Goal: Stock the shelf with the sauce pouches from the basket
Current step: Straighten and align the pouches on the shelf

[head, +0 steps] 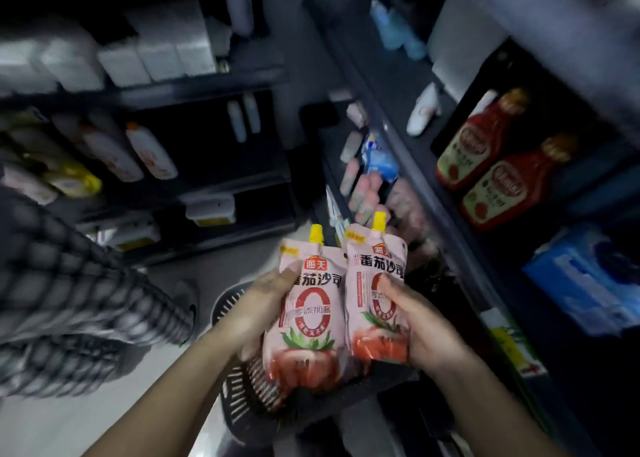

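Shelf [460,245] rising to the right of and beyond the fingers, dark, carrying two red ketchup bottles [485,151] on an upper tier. Black slotted basket [235,397] directly below the fingers, on the floor. Left hand [258,314] wrapped shut around the left pouch [308,304]; right hand [420,325] wrapped shut around the right pouch [377,293], thumb across its front. Both pouches held upright, side by side and touching, lifted above the basket. Likely best carried right toward a free shelf tier, kept upright with spouts up, set down on their bases, labels facing out, one released at a time. Pale pink stand-up pouches, yellow screw caps, red tomato print low down, soft and pliable-looking.
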The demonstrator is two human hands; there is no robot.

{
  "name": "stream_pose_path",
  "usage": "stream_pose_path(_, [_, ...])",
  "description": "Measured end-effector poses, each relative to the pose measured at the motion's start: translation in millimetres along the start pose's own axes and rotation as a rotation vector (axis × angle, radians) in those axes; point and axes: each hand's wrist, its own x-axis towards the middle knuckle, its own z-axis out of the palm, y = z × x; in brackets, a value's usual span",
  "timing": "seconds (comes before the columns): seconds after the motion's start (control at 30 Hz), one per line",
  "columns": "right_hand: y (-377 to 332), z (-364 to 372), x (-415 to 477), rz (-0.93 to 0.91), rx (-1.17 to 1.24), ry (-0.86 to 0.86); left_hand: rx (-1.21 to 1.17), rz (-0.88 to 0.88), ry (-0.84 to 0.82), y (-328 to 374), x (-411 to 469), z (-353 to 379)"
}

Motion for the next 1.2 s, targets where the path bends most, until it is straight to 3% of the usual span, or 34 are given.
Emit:
stream_pose_path(0.17, [-27,21,-49,-0.119,-0.067,0.044,-0.060,0.082,-0.059,38,-34,12])
stream_pose_path(0.3, [-38,48,-88,-0.225,-0.047,0.150,-0.081,-0.040,-0.223,67,-64,11])
stream_pose_path(0.63, [-17,77,-203,-0.490,0.097,0.391,-0.214,-0.077,-0.508,58,-124,34])
stream_pose_path(0.8, [9,60,-274,-0.569,0.262,0.537,0.012,-0.117,-0.676,42,-162,79])
stream_pose_path(1.2, [75,1,-463,-0.934,0.205,0.856,0.338,0.002,-1.012,-25,-288,214])
